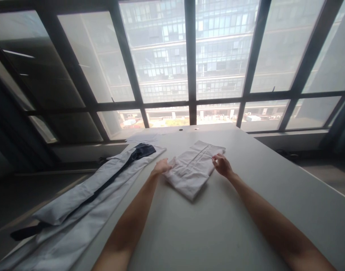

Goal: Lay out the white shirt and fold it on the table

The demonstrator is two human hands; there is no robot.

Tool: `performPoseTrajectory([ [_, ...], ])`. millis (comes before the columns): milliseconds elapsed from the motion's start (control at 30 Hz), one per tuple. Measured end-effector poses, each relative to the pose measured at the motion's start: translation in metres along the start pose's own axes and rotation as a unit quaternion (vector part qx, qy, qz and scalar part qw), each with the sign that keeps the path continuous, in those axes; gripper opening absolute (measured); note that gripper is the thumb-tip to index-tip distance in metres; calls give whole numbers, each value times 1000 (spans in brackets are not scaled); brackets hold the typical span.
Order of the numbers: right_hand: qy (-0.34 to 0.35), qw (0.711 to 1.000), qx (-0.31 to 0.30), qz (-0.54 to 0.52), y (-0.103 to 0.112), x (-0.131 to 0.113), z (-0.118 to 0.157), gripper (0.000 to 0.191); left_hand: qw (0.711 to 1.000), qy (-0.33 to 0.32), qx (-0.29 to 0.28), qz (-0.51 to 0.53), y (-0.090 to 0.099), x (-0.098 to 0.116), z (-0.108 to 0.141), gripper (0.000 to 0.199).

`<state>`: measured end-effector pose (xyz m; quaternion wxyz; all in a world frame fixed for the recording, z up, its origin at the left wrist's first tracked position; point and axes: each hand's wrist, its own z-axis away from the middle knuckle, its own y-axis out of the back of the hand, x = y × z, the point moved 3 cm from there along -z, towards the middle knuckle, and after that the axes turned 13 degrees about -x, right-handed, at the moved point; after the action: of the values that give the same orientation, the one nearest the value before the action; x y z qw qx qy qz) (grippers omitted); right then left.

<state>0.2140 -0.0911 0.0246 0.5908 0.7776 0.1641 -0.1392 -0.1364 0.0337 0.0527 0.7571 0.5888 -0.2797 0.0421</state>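
So the folded white cloth (193,165) is lying mid-table (212,226), and the left hand (162,166) pinches its left corner. Right hand (222,165) has curled fingers at the right edge, can't tell if they're gripping it.

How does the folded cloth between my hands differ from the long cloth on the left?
The folded cloth is a compact bundle; the long cloth stretches lengthwise. The folded cloth is pale throughout, while the long cloth has a dark strip along it. Both look creased.
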Motion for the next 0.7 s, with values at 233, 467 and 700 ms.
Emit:
performPoseTrajectory([
  [233,-6,975,-217,49,-11,-45,2,65,997,-2,-38,65,-1,-16,7,37],
  [467,-82,971,-225,16,-4,18,-3,56,973,-103,-108,174,-26,12,11,58],
  [700,-147,988,-26,-28,23,50,-8,43,973,-156,12,172,-69,42,-1,62],
])
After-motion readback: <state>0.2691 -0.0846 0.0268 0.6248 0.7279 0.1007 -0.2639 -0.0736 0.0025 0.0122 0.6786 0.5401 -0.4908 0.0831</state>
